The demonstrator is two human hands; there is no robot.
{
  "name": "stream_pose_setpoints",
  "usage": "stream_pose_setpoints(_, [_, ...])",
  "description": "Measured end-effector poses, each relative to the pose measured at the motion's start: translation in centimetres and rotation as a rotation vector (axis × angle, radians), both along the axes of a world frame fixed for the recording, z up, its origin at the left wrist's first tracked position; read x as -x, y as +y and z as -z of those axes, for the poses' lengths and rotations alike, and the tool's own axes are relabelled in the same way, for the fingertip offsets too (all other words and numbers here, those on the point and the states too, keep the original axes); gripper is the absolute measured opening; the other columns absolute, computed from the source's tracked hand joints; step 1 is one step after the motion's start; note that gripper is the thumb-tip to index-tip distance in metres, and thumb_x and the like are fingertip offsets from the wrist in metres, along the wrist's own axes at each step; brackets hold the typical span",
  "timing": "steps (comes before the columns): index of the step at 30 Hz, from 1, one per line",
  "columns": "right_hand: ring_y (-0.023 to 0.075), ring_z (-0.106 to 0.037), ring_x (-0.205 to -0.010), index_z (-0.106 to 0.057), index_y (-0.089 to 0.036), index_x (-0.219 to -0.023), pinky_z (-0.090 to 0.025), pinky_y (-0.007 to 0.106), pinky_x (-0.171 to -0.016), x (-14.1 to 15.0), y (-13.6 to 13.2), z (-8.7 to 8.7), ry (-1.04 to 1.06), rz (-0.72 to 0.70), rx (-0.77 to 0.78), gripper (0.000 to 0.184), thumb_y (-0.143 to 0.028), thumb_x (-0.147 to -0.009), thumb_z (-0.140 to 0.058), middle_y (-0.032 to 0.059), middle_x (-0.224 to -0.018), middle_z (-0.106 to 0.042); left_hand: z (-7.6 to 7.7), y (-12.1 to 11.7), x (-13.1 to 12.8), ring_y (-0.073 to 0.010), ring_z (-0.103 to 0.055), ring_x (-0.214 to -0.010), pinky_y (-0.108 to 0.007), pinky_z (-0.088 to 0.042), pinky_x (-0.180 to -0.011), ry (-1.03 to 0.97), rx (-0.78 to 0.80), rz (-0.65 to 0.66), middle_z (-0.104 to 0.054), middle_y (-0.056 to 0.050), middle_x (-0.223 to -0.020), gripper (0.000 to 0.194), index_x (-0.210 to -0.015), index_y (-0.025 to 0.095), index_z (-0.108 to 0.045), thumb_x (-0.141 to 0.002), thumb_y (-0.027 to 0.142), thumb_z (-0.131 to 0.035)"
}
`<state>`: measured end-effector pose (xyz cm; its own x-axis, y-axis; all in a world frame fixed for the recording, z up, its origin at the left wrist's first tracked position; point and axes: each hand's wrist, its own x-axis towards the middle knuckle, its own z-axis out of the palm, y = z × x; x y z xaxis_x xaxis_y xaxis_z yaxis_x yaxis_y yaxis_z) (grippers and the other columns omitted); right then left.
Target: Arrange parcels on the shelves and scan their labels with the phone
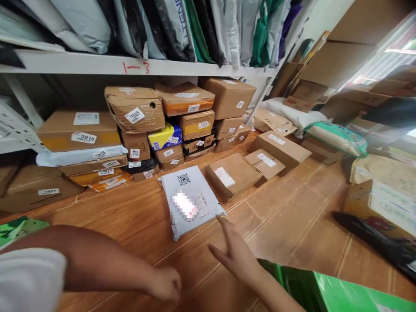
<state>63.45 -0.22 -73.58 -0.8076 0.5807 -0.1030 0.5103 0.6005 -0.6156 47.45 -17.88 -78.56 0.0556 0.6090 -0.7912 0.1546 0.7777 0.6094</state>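
A grey plastic mailer parcel [190,200] with a QR code and a shipping label lies flat on the wooden-tiled floor [279,225]. My right hand [234,251] hovers just in front of its near right corner, fingers stretched out and apart, the index finger nearly touching the parcel. My left hand [165,284] sits lower, nearer to me, curled into a fist over the floor; whether anything is in it is hidden. A green bag [331,292] lies under my right forearm.
Stacks of numbered cardboard boxes [136,108] fill the space under a white shelf [97,65] marked 1-3, which holds hanging mailer bags. Loose boxes [232,175] lie right of the parcel. More cartons and sacks [338,138] pile up at the right.
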Motion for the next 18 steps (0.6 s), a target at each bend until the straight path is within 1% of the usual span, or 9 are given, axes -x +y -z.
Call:
stream_pose_setpoints(2, [0.0315,-0.033,-0.137,-0.026,-0.006,-0.145,-0.032,0.044,-0.113,6.2,-0.1,2.6,-0.232,-0.102,0.026,0.091,-0.041,-0.073,-0.070,0.0210,-0.148,-0.036,0.5,-2.9,3.6,-0.0141,-0.038,-0.050,-0.033,-0.038,-0.062,0.063,0.024,-0.069,-0.043,0.005,-0.049,0.012,-0.053,0.024,-0.051,-0.045,0.031,-0.057])
stream_pose_setpoints(4, [0.0363,-0.033,-0.136,-0.024,-0.002,-0.144,-0.034,0.046,-0.110,11.3,0.1,5.7,-0.418,-0.057,-0.016,0.107,-0.037,-0.060,-0.080,0.0250,-0.146,-0.037,1.3,-4.0,5.7,-0.0127,-0.040,-0.051,-0.027,-0.033,-0.057,0.062,0.015,-0.237,-0.046,0.006,-0.054,0.020,-0.061,0.023,-0.050,-0.046,0.036,-0.054])
stream_pose_setpoints(5, [0.0385,-0.038,-0.131,-0.025,0.001,-0.143,-0.037,0.048,-0.107,13.2,0.4,7.1,-0.447,-0.025,-0.035,0.108,-0.035,-0.058,-0.081,0.0276,-0.140,-0.042,1.8,-4.2,6.4,-0.0123,-0.043,-0.053,-0.025,-0.031,-0.056,0.040,0.017,-0.351,-0.048,0.005,-0.058,0.026,-0.066,0.023,-0.051,-0.046,0.038,-0.054])
stream_pose_setpoints(8, [0.0389,-0.046,-0.121,-0.034,0.003,-0.136,-0.039,0.049,-0.103,16.1,1.4,10.5,-0.453,0.052,-0.087,0.094,-0.032,-0.060,-0.079,0.0297,-0.129,-0.049,3.2,-3.8,7.7,-0.0121,-0.052,-0.061,-0.022,-0.032,-0.056,-0.082,0.088,-0.682,-0.058,0.002,-0.070,0.040,-0.079,0.022,-0.055,-0.045,0.042,-0.059])
stream_pose_setpoints(10, [0.0378,-0.049,-0.117,-0.042,0.000,-0.127,-0.040,0.047,-0.101,16.5,2.1,11.6,-0.437,0.071,-0.088,0.084,-0.032,-0.058,-0.078,0.0279,-0.125,-0.052,4.0,-3.4,8.2,-0.0125,-0.056,-0.064,-0.022,-0.036,-0.058,-0.133,0.152,-0.797,-0.061,0.001,-0.074,0.041,-0.083,0.022,-0.057,-0.047,0.041,-0.064])
stream_pose_setpoints(12, [0.0349,-0.056,-0.108,-0.049,-0.006,-0.117,-0.045,0.044,-0.095,16.1,2.5,11.7,-0.418,0.068,-0.054,0.076,-0.028,-0.052,-0.080,0.0223,-0.117,-0.058,4.0,-2.5,8.5,-0.0127,-0.057,-0.064,-0.023,-0.038,-0.059,-0.133,0.162,-0.853,-0.063,0.001,-0.073,0.037,-0.082,0.022,-0.058,-0.050,0.038,-0.066])
stream_pose_setpoints(14, [0.0303,-0.060,-0.100,-0.050,-0.012,-0.109,-0.049,0.039,-0.089,15.1,2.4,10.6,-0.395,0.066,-0.012,0.069,-0.026,-0.049,-0.079,0.0158,-0.111,-0.062,2.8,-1.2,8.7,-0.0129,-0.059,-0.065,-0.023,-0.039,-0.059,-0.107,0.129,-0.894,-0.064,0.001,-0.074,0.035,-0.082,0.022,-0.059,-0.052,0.037,-0.067])
stream_pose_setpoints(16, [0.0261,-0.063,-0.095,-0.049,-0.016,-0.105,-0.052,0.035,-0.084,13.8,1.4,8.2,-0.272,0.157,0.055,0.062,-0.026,-0.051,-0.076,0.0120,-0.107,-0.063,0.1,0.3,8.8,-0.0133,-0.061,-0.069,-0.023,-0.042,-0.061,-0.143,0.090,-0.948,-0.067,0.000,-0.077,0.039,-0.085,0.021,-0.061,-0.050,0.038,-0.069])
stream_pose_setpoints(18, [0.0238,-0.064,-0.087,-0.047,-0.018,-0.102,-0.054,0.034,-0.077,12.4,-0.2,4.2,-0.057,0.328,0.158,0.056,-0.028,-0.054,-0.072,0.0099,-0.099,-0.065,-3.5,1.2,8.7,-0.0136,-0.062,-0.071,-0.023,-0.045,-0.064,-0.237,0.056,-1.011,-0.069,-0.001,-0.078,0.049,-0.087,0.021,-0.062,-0.044,0.042,-0.075])
